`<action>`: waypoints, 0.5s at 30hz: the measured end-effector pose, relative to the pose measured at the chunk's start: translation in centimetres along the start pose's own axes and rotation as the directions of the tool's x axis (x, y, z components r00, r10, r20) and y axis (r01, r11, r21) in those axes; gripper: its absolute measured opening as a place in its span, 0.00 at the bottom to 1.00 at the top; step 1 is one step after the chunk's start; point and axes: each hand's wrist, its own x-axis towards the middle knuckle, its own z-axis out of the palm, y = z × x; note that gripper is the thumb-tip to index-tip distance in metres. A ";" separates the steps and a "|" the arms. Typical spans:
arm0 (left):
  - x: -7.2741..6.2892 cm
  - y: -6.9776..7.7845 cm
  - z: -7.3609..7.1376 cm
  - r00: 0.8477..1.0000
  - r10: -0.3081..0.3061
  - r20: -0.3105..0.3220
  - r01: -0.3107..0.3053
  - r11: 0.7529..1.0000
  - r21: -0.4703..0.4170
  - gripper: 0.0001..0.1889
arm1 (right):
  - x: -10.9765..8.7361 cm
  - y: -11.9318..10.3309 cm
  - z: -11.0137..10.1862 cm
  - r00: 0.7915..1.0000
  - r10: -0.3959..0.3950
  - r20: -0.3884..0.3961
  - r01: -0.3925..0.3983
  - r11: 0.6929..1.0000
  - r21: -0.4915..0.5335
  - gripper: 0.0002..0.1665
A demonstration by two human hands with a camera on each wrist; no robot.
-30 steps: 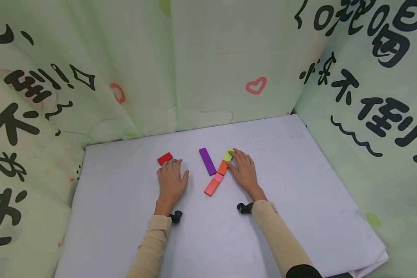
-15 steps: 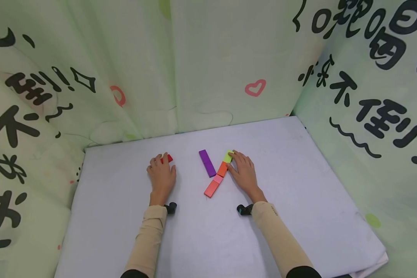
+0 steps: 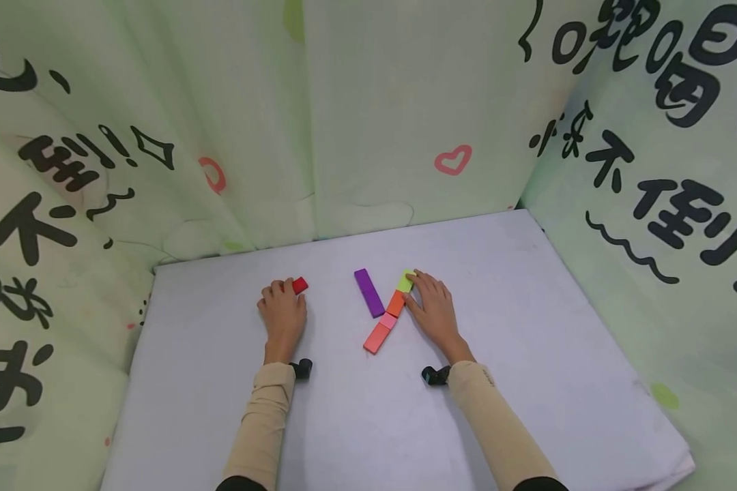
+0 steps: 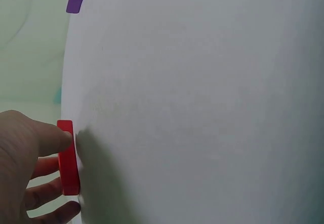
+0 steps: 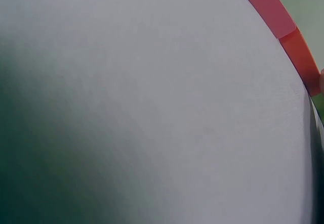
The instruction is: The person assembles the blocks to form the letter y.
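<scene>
In the head view my left hand (image 3: 284, 315) holds a small red block (image 3: 299, 286) near the back left of the table. The left wrist view shows the thumb on one face of this red block (image 4: 68, 158) and fingers behind it. My right hand (image 3: 435, 310) rests its fingertips against a lime-green block (image 3: 406, 281), its thumb beside the orange block (image 3: 396, 304). Below the orange one, a pink block (image 3: 388, 320) and a longer coral-red block (image 3: 377, 338) continue the slanting row. The right fingers are almost wholly outside the right wrist view.
A purple bar (image 3: 369, 293) lies left of the row, its lower end near the pink block, forming a rough V. All lie on a white-covered table (image 3: 344, 423). Pale green curtains (image 3: 368, 123) with dark lettering stand behind and at both sides.
My left hand has shifted left, and its grip on the red block now covers the block's left part. The right hand stays at the lime-green and orange blocks.
</scene>
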 end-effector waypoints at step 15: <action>-0.6 -0.3 -0.1 1.000 -0.007 -0.028 0.006 1.000 -0.026 0.18 | 0.0 0.0 0.0 1.000 -0.006 -0.005 0.006 1.000 -0.002 0.33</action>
